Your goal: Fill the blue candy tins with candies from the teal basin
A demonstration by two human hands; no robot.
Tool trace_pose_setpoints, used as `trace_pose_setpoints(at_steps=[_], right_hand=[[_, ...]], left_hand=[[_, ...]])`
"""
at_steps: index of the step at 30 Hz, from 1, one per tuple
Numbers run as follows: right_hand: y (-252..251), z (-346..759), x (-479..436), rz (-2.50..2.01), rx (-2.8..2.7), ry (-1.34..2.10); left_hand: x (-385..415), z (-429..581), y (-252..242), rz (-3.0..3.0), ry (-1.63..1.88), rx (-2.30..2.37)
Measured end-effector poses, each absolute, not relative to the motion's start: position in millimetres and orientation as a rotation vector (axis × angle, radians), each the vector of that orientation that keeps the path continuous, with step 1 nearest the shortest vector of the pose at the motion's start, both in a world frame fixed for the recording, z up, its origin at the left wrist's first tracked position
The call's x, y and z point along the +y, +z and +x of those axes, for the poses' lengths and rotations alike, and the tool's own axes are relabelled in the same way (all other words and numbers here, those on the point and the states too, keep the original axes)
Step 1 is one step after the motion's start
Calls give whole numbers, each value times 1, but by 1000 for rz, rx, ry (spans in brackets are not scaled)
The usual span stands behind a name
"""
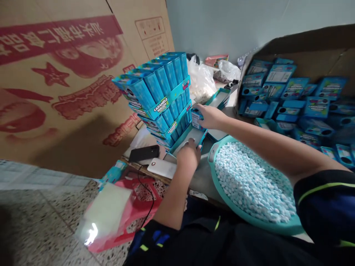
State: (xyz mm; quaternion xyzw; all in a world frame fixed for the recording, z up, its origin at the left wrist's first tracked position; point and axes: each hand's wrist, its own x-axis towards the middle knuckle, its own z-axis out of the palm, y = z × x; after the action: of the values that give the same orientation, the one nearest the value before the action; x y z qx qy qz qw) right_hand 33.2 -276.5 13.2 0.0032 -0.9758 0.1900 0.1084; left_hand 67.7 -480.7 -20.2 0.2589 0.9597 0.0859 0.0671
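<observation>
My right hand [212, 116] grips a small blue candy box [196, 119] with a printed label, over the far end of an open blue display tray [181, 139]. My left hand [189, 154] is closed on the near side of that tray, its fingers bent over the edge. White tray floor shows between the two hands. Right behind stands a stack of similar trays filled with upright blue boxes [169, 77], with "Caramelo Macizo" on their fronts. The undersides of my left fingers are hidden.
A turquoise basin [222, 184] of small wrapped candies stands at right. Beyond it, a large carton [277, 48] holds many blue boxes. A black phone [144, 153] and white power bank [161, 167] lie at the table edge. A red plastic stool [130, 221] and printed carton [69, 92] are left.
</observation>
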Motion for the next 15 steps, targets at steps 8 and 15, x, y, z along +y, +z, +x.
trace_pose_setpoints(at_steps=[8,15], right_hand=[[-7,22,-275,205,-2795,623],[19,87,-263,111,-2726,519]], left_hand=[[-456,66,-21,747,192,2843],[-446,54,-20,689,135,2811]])
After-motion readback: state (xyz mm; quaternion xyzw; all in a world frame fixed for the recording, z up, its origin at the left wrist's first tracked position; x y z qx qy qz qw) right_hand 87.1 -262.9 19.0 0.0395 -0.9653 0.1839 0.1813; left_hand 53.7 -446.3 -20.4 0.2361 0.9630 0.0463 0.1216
